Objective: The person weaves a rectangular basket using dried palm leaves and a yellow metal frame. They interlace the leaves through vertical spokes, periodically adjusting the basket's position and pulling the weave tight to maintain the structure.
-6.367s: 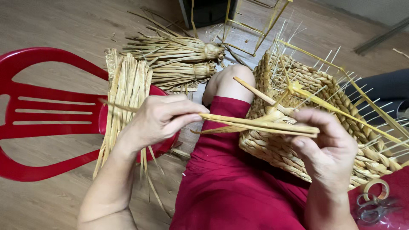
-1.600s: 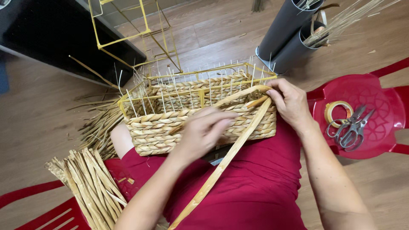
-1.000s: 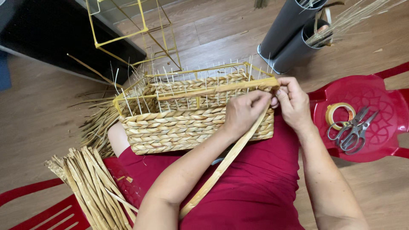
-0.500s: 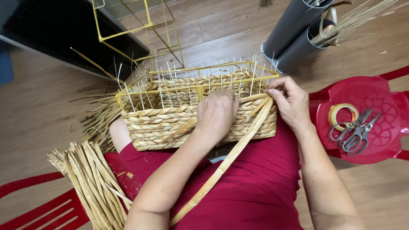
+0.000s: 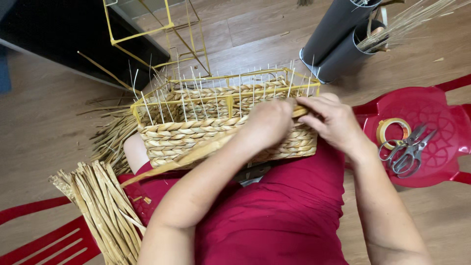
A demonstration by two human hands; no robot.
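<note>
— Head view first: where does the woven basket (image 5: pixel 221 127) sit?
— On the person's lap, over the red cloth (image 5: pixel 274 211), its yellow wire frame (image 5: pixel 147 100) poking up above the braided rows.
— And the hands?
— The left hand (image 5: pixel 267 122) is curled shut over a flat straw strand (image 5: pixel 191 156) at the basket's front wall. The right hand (image 5: pixel 331 120) pinches the same strand beside it, near the right corner.
— What lies around?
— A bundle of straw strips (image 5: pixel 100 211) rests on a red chair (image 5: pixel 44 243) at lower left. At right, scissors (image 5: pixel 407 149) and a tape roll (image 5: pixel 390 132) lie on a red stool (image 5: pixel 441 122). Grey tubes (image 5: pixel 338 39) stand behind.
</note>
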